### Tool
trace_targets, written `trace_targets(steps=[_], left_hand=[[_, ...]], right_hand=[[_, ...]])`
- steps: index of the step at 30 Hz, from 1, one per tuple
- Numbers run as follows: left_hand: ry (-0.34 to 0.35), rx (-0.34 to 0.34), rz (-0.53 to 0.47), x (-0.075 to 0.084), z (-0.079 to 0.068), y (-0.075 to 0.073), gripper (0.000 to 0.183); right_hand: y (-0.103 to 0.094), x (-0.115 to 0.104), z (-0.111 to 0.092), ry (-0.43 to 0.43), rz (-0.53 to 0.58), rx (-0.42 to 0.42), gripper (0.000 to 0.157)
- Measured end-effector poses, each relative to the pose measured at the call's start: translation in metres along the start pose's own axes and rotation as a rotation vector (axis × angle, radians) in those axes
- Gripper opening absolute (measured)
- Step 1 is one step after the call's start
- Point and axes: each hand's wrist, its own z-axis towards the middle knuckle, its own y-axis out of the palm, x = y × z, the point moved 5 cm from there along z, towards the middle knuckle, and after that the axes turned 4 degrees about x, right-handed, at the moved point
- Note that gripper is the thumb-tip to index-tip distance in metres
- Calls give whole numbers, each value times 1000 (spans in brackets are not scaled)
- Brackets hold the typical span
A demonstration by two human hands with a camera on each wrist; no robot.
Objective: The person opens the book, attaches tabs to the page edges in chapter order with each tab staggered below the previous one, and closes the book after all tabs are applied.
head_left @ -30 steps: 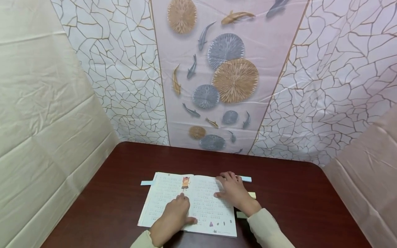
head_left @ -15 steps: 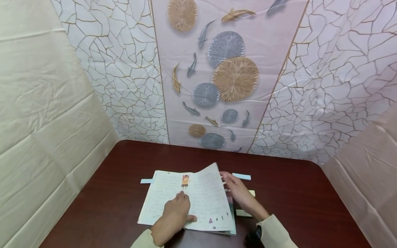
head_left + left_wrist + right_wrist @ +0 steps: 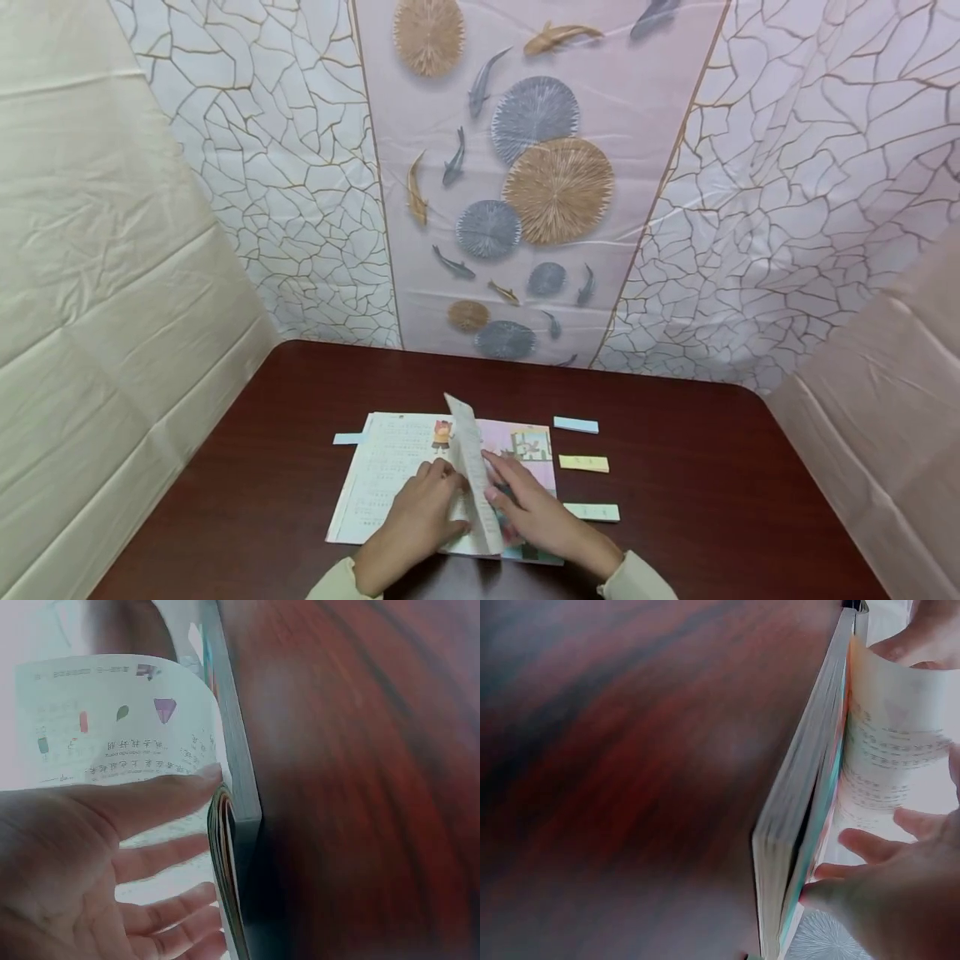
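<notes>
An open book [image 3: 360, 492] with printed text lies on the dark table. One page [image 3: 474, 475] stands upright and bowed near the spine, uncovering a colourful illustrated page [image 3: 532, 443] on the right. My left hand [image 3: 420, 508] rests across the left page beside the spine. Its thumb lies by the base of the raised page in the left wrist view, fingers extended on the paper. My right hand [image 3: 536, 521] is on the right side of that page, fingers extended and touching or very close to it. In the right wrist view the hand [image 3: 900, 900] shows spread fingers beside the curved sheet.
Right of the book lie a blue paper strip [image 3: 576, 425], a yellow strip [image 3: 583, 463] and a pale green strip [image 3: 592, 512]. Another blue strip [image 3: 348, 438] pokes out at the book's left edge. A patterned cloth [image 3: 558, 192] hangs behind the table.
My right hand has lifted the right-hand page and moved left with it, so the page now stands up and the illustrated page shows. The left hand stays on the book.
</notes>
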Motion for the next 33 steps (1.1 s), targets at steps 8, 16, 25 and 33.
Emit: trace_targets(steps=[8, 16, 25, 33], left_hand=[[-133, 49, -427, -19, -1, -7, 25], [-24, -88, -602, -12, 5, -3, 20], [-210, -152, -1077, -9, 7, -3, 65], [-349, -56, -1051, -30, -2, -11, 31]], right_hand=[[9, -4, 1, -7, -86, -78, 63], [8, -5, 2, 49, -68, -64, 63], [9, -3, 4, 47, -59, -41, 60], [12, -4, 4, 82, -34, -59, 61]])
